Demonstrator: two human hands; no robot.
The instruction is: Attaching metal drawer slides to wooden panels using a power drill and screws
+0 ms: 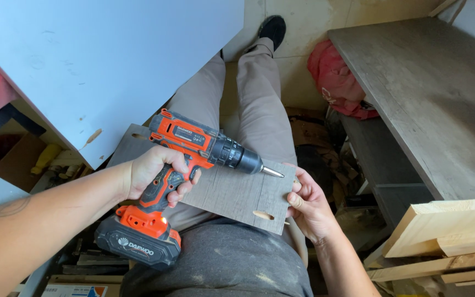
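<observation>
over the lap, left hand (152, 175) grips drill (193, 159); right hand (309, 206) pinches board (232, 190).

Orange-and-black drill (193, 146) over grey wood-grain board (232, 192). Behind board, beige trousers (254, 93), black shoe (273, 27). Left of board, pale blue panel (100, 60). Right of board, red bag (339, 82).

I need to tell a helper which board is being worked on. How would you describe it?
Start at the person's lap. The small grey board lies across the thighs, under the orange drill in the left hand. Unlike the pale planks nearby, it has slanted pocket holes.
</observation>
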